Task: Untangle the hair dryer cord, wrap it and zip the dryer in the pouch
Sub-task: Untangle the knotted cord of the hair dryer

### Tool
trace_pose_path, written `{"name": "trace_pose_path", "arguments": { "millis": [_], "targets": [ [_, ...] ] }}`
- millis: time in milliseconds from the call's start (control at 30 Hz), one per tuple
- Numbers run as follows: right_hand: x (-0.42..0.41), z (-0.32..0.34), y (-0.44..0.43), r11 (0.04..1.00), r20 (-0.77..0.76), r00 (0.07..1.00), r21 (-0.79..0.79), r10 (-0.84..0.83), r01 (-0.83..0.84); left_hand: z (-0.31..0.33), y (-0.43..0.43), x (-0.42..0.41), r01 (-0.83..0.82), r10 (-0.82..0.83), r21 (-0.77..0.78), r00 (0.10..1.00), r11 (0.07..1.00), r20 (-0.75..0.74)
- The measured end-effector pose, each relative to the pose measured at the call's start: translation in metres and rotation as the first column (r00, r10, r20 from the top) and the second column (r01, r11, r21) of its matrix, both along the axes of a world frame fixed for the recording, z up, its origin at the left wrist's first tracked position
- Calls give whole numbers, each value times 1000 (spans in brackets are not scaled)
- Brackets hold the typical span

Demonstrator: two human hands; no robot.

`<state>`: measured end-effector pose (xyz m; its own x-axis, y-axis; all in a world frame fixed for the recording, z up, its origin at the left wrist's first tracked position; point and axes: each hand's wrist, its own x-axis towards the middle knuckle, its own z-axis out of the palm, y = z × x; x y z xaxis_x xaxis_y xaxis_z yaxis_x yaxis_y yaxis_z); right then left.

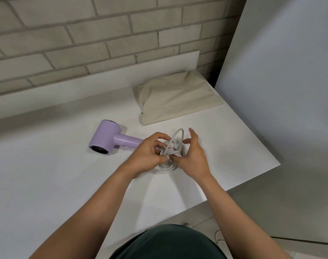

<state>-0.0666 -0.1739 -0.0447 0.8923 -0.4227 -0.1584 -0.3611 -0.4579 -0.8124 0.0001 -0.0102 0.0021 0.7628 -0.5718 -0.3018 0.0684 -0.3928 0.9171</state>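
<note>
Head view: the knotted cord (171,153), judged soft and light, is gripped by the left hand (150,154) mid-counter (47,174), dryer (110,137) at nine o'clock, pouch (178,98) at twelve, while whether the right hand (193,156) grips cannot be told, and the upstanding loop (178,134) is best pinched.

The counter (47,174) is a plain white slab with a low raised ledge along its back, set against a brick wall; its right edge runs off at an angle. Two things lie on it, well apart: a lilac hair dryer (110,138) on its side left of centre, handle pointing right, and a beige cloth pouch (178,98) slumped near the far right corner. By the handle's end a white cord (170,156) is bundled between the hands, the left hand (150,152) and the right hand (193,157) both holding it. Whether its lowest coils touch the surface cannot be told.
</note>
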Motion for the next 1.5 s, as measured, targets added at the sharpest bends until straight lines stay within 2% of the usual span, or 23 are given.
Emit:
{"name": "trace_pose_path", "arguments": {
  "millis": [100,267,500,567,667,867,1033,1133,1233,1333,1500],
  "targets": [
    [5,-7,-6,995,47,994,-28,97,-96,-3,1,0,-30,30,-28,1000,999,0],
    [1,5,-11,954,84,991,271,108,-127,-7,4,4,-43,44,-22,998,999,42],
    [2,14,-19,902,91,974,368,205,-225,-7,1,2,20,-20,1,997,1000,78],
    [4,16,-20,907,105,974,356,200,-225,-6,0,2,43,-44,6,995,999,93],
    [10,13,-25,958,134,970,175,203,-225,-4,0,2,71,-73,20,992,997,104],
    [18,24,-35,998,204,977,-3,67,-68,-11,8,3,-7,7,1,998,1000,54],
    [15,35,-38,996,338,940,62,40,-65,-16,5,4,-135,137,-43,990,990,39],
    [13,43,-41,991,362,932,123,7,-55,-19,4,7,-170,173,-53,983,984,56],
    [10,47,-44,998,382,924,52,6,-28,-22,4,9,-171,174,-65,983,983,56],
    [7,48,-47,999,355,935,43,15,-32,-23,4,9,-189,191,-71,981,979,24],
    [-2,56,-50,986,308,951,161,-18,-33,-21,4,7,-208,211,-112,977,972,17]
  ]
}}
